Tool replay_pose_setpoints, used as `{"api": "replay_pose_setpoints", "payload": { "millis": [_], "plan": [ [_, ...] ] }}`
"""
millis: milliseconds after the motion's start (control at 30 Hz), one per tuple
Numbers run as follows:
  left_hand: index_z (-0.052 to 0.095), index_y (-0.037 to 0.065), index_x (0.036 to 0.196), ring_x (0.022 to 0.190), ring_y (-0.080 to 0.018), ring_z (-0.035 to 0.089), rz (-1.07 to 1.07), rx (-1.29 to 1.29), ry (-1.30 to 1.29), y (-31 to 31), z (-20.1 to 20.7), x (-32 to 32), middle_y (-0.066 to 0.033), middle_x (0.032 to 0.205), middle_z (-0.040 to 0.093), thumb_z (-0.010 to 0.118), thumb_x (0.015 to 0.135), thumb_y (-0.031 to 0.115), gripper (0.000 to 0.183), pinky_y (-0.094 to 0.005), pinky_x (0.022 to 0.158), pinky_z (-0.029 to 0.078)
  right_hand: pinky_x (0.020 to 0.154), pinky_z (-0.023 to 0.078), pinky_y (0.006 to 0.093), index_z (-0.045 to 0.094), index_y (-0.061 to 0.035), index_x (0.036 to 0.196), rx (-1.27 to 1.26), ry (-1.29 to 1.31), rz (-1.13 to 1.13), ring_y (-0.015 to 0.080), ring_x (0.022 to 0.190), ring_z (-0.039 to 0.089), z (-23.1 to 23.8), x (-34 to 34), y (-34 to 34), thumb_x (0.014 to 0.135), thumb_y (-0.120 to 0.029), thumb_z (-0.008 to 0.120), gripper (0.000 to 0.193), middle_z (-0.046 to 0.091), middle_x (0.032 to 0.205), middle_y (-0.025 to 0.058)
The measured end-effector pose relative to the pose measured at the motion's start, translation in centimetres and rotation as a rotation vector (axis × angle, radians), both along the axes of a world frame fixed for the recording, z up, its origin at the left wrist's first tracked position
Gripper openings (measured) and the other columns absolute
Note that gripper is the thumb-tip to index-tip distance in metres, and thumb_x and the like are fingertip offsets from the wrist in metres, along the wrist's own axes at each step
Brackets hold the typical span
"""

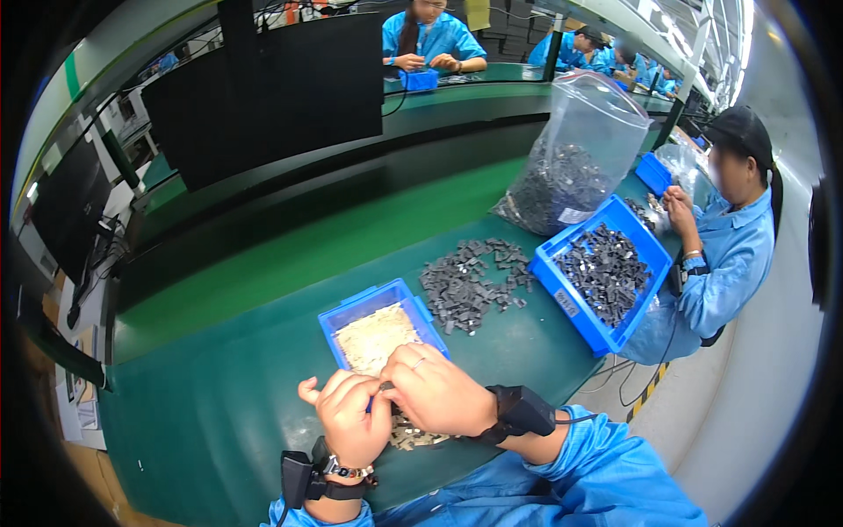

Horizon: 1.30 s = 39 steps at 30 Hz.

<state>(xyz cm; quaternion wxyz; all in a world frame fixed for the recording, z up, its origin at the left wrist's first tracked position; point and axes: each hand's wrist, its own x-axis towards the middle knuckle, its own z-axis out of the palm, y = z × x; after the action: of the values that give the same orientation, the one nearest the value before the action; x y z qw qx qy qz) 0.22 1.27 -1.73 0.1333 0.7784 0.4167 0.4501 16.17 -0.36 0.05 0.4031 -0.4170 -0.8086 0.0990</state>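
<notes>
Both of my hands meet over the near edge of a small blue bin [328,323] that holds a heap of thin cream-coloured pieces [376,338]. Between the fingertips sits a small dark grey piece [386,386], its details too small to make out. My left hand [349,411] pinches it from the left, with the little finger sticking out. From the right, my right hand [437,391] closes on it with thumb and forefinger. Beneath the wrists, small tan and dark pieces [411,436] lie on the green tabletop, partly hidden by the hands.
Loose dark grey pieces [465,285] are spread beyond the bin. To the right, a larger blue tray [575,314] of dark pieces stands before a clear plastic bag [571,167]. A co-worker [733,237] sits at right, another [435,39] across. A black monitor [272,105] hangs far left.
</notes>
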Motion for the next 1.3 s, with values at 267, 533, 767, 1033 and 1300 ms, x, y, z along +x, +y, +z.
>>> {"api": "replay_pose_setpoints", "payload": {
  "millis": [267, 533, 767, 1033, 1300],
  "plan": [
    [0.069, 0.010, 0.079, 0.081, -0.0169, 0.062, -0.001, -0.001, 0.027, -0.5, 0.9, 0.3, 0.0000, 0.080, 0.069, 0.078, 0.072, 0.010, 0.011, -0.0408, 0.097, 0.026, 0.075, 0.050, 0.0429, 0.063, -0.0014, 0.092, 0.094, 0.082, -0.339, 0.0352, 0.084, 0.062, 1.7, 5.6, -2.6, 0.080, -0.004, 0.070, 0.014, 0.064, 0.088, 0.0151],
    [0.071, 0.008, 0.084, 0.082, -0.0175, 0.063, 0.012, 0.011, -0.035, -0.3, 1.0, 0.9, -0.0017, 0.083, 0.070, 0.074, 0.076, 0.006, 0.009, -0.0380, 0.095, 0.028, 0.085, 0.051, 0.0404, 0.063, 0.0044, 0.109, 0.156, -0.247, -1.140, 0.0375, 0.099, 0.064, 2.4, 20.0, -6.7, 0.081, 0.007, 0.062, 0.029, 0.065, 0.109, 0.0209],
    [0.072, 0.008, 0.086, 0.082, -0.0178, 0.063, 0.034, 0.021, -0.077, 0.3, 0.6, 0.6, -0.0029, 0.083, 0.070, 0.071, 0.079, 0.002, 0.009, -0.0358, 0.092, 0.029, 0.077, 0.053, 0.0405, 0.070, -0.0014, 0.095, -0.234, -0.192, -0.342, 0.0329, 0.086, 0.066, 1.5, 11.0, -7.1, 0.076, 0.004, 0.066, 0.020, 0.068, 0.092, 0.0142],
    [0.072, 0.009, 0.086, 0.083, -0.0175, 0.063, 0.037, 0.011, -0.080, 0.2, 1.0, 0.4, -0.0019, 0.085, 0.070, 0.071, 0.080, 0.003, 0.009, -0.0357, 0.092, 0.029, 0.081, 0.049, 0.0393, 0.072, -0.0051, 0.093, -0.396, -0.271, -0.157, 0.0294, 0.087, 0.061, -1.3, 6.5, -5.6, 0.081, -0.009, 0.070, 0.013, 0.064, 0.090, 0.0086],
    [0.072, 0.010, 0.087, 0.084, -0.0173, 0.064, 0.014, 0.002, -0.060, 0.0, 1.0, 0.3, -0.0015, 0.086, 0.070, 0.071, 0.080, 0.003, 0.010, -0.0365, 0.093, 0.028, 0.079, 0.049, 0.0401, 0.072, -0.0056, 0.092, -0.528, -0.164, -0.146, 0.0322, 0.084, 0.061, -1.1, 7.2, -5.0, 0.083, -0.010, 0.068, 0.010, 0.066, 0.087, 0.0108]
  ]
}}
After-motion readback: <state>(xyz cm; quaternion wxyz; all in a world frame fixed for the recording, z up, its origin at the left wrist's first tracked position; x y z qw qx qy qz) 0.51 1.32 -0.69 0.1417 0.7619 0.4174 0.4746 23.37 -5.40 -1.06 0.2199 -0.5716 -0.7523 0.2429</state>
